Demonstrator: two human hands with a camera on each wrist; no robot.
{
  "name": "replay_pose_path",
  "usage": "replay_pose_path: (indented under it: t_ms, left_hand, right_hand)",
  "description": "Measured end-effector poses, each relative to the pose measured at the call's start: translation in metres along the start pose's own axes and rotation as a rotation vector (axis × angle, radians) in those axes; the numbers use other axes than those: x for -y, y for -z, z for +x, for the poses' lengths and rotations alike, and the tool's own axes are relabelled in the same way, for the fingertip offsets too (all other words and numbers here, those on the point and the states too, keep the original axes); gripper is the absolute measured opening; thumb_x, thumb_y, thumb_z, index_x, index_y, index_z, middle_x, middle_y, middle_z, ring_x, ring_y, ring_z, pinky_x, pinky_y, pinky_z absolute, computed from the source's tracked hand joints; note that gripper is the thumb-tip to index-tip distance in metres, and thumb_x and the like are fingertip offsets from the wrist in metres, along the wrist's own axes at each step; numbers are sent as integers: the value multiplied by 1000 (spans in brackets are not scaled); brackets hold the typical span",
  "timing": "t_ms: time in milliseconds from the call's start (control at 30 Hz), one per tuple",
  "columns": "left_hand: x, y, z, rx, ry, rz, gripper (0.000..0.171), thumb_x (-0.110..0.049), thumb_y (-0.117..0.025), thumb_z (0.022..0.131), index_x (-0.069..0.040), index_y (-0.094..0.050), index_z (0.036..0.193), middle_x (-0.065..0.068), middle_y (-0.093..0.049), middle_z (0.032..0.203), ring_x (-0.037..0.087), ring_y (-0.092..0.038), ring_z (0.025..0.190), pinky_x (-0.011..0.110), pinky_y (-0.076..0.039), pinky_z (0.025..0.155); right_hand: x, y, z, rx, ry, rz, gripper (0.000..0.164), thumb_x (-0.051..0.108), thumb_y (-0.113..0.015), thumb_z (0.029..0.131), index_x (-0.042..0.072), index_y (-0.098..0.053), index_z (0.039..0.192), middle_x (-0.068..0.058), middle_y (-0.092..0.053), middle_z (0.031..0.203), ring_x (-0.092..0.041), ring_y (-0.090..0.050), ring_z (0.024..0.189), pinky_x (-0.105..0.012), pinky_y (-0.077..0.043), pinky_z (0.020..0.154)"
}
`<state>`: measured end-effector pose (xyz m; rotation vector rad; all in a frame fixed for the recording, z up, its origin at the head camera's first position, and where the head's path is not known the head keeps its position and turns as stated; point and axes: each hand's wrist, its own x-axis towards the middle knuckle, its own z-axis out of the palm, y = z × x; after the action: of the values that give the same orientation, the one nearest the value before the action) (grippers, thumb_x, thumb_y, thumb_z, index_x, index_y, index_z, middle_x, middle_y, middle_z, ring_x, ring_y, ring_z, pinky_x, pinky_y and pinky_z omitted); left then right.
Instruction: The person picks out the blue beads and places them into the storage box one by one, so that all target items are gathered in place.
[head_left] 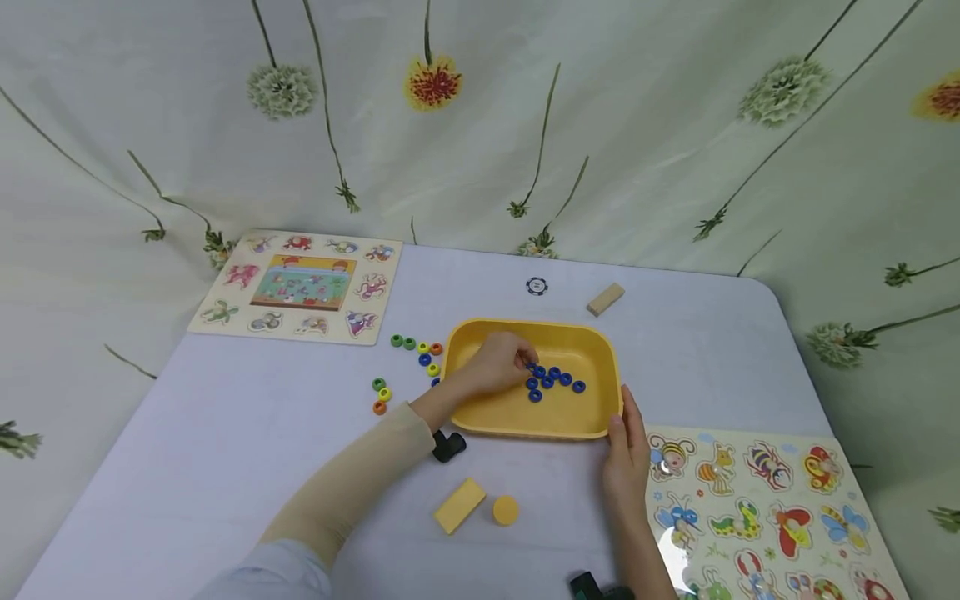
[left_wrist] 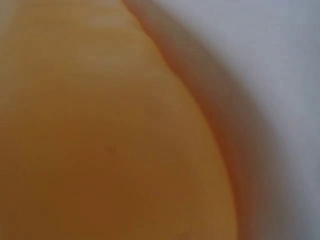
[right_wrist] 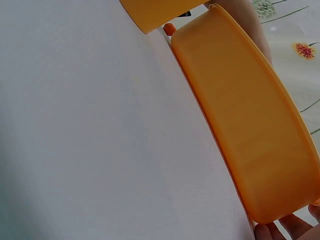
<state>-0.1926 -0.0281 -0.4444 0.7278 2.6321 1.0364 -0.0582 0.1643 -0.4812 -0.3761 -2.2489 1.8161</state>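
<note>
In the head view a yellow plastic tray [head_left: 573, 421] stands on the table with several blue beads [head_left: 547, 382] on its floor. My left hand [head_left: 501, 363] reaches over the tray's left rim, fingertips curled down onto a blue bead at the edge of the group. At the lower right corner, my right hand [head_left: 628, 446] grips the tray, thumb at the rim and fingers along the outside. The right wrist view has the tray's outer wall [right_wrist: 240, 115] with fingertips [right_wrist: 295, 227] against its corner. A blurred orange-yellow curved surface [left_wrist: 125, 150] fills most of the left wrist view.
Green, yellow, orange and blue beads [head_left: 385, 394] lie left of the tray. A rectangular block [head_left: 460, 506] and a round block [head_left: 506, 510] lie in front. Behind are a poker chip [head_left: 537, 287] and a wooden block [head_left: 605, 299]. Picture puzzle boards [head_left: 360, 325] [head_left: 738, 492] lie back left and front right.
</note>
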Motion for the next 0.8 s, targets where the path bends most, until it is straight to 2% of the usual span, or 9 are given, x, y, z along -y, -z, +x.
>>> replay_pose_path:
  t_ms: [233,400,500,633,700,800]
  left_hand:
    - [-1,-6,2,35,2,100,16,-10,-67,72,-12,-68,88,-4,-64,82,6,-56,76,19,-46,71]
    - [-6,-2,-8,-6,13,114,21,-16,-68,74,-12,-67,95,-4,-64,88,8,-55,79,23,-45,74]
    - [-14,4,-22,-75,-21,78,23,-17,-68,75,-12,-66,97,-2,-63,90,8,-54,76,22,-44,70]
    - [-20,19,-47,-215,-93,-39,21,-16,-68,76,-12,-66,96,1,-64,93,8,-54,76,20,-46,66]
    - [-16,29,-60,-293,-114,-101,20,-15,-69,75,-13,-66,95,1,-64,93,8,-55,77,22,-47,66]
    - [0,46,-78,-398,-114,-185,21,-17,-69,76,-14,-66,96,3,-63,93,11,-56,80,28,-50,68]
  right_hand:
    - [1,0,0,0,-1,-1,40,32,-34,95,30,-33,136,19,-35,137,-1,-29,128,-14,-27,101]
    - [1,0,1,2,-5,-5,41,33,-34,95,29,-32,136,19,-34,137,-1,-29,128,-17,-27,102]
    - [0,0,0,2,-7,-8,41,33,-34,95,30,-32,136,19,-34,137,0,-29,128,-17,-27,102]
    - [0,0,0,4,-2,-3,41,32,-34,95,29,-32,136,19,-34,137,0,-29,128,-13,-27,100]
    - [0,-1,0,3,4,3,41,32,-34,95,28,-32,137,19,-34,137,0,-29,128,-11,-27,99]
    - [1,-1,-1,2,10,9,41,32,-34,95,28,-32,136,18,-34,137,-1,-29,128,-10,-27,99]
